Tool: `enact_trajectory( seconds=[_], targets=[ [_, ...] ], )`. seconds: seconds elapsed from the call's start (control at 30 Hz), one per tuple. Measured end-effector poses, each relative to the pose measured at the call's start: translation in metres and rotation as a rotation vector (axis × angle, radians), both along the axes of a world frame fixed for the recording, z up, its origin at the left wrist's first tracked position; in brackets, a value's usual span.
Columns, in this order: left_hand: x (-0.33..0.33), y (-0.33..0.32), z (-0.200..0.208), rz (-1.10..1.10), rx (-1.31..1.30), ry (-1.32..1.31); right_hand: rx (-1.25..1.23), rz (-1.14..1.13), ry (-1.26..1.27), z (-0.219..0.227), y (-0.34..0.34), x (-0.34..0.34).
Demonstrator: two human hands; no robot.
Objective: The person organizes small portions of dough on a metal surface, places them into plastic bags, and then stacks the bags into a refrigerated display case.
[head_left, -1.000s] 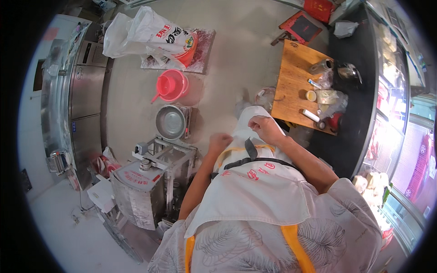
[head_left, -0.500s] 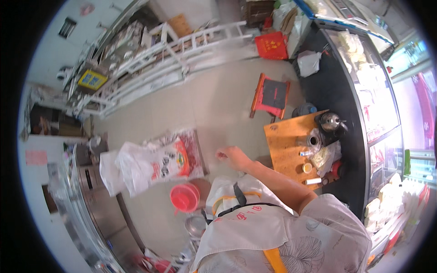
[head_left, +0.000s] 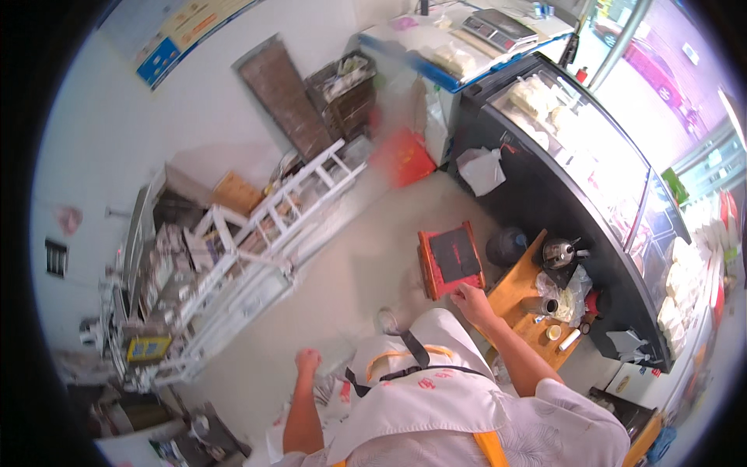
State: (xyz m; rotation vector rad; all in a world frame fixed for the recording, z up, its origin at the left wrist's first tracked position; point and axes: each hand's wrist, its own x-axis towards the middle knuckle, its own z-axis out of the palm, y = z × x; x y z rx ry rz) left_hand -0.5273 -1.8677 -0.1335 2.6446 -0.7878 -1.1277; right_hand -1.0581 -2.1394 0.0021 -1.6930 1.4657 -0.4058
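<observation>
My left hand hangs over the floor at the left of my apron, its fingers curled in with nothing visible in them. At my right, my right hand is loosely closed and also looks bare. It appears just in front of a low wooden stool with a red seat and a dark pad on top; whether they touch cannot be told. Close to my right forearm stands a small wooden table, bearing a steel kettle, a dark-filled jar, a plastic bag and a yellow-topped cup.
A black display case curves along the right. Ahead are a red bag and a counter carrying a scale. A white ladder lies along the left wall, near a leaning brown board. A water jug stands beside the stool.
The view has swung so the stool and table sit lower in it. My left hand has come into view. The red bucket has gone from sight, and the white sacks are mostly hidden behind my left arm.
</observation>
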Motion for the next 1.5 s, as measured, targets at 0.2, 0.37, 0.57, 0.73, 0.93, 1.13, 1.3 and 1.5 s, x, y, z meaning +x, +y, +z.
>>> enact_trajectory(
  seconds=[0.2,0.37,0.57,0.73,0.93,1.13,1.3,1.5],
  targets=[
    [0.106,-0.368,0.045,-0.321,-0.471,-0.173,0.117,-0.258,-0.017,0.009,-0.064,0.047],
    [0.015,-0.568,0.098,-0.447,-0.622,0.094,0.163,-0.417,-0.100,-0.023,-0.155,0.085],
    [-0.084,-0.725,0.151,-0.757,-0.727,0.136,0.031,-0.457,-0.249,-0.014,-0.297,0.115],
    [-0.165,-0.905,0.198,-1.018,-0.966,0.130,0.028,-0.732,-0.338,0.021,-0.347,0.101],
    [-0.272,-1.147,0.202,-1.260,-1.241,-0.009,0.037,-1.314,-0.495,-0.017,-0.337,0.068],
    [-0.326,-1.276,0.177,-1.539,-1.054,-0.215,0.050,-1.711,-0.519,-0.026,-0.341,0.074],
    [-0.331,-1.317,0.190,-1.827,-0.921,-0.114,0.113,-1.729,-0.510,-0.012,-0.417,0.097],
    [-0.344,-1.330,0.211,-1.886,-0.793,0.030,0.144,-1.612,-0.442,0.007,-0.489,0.101]
  ],
)
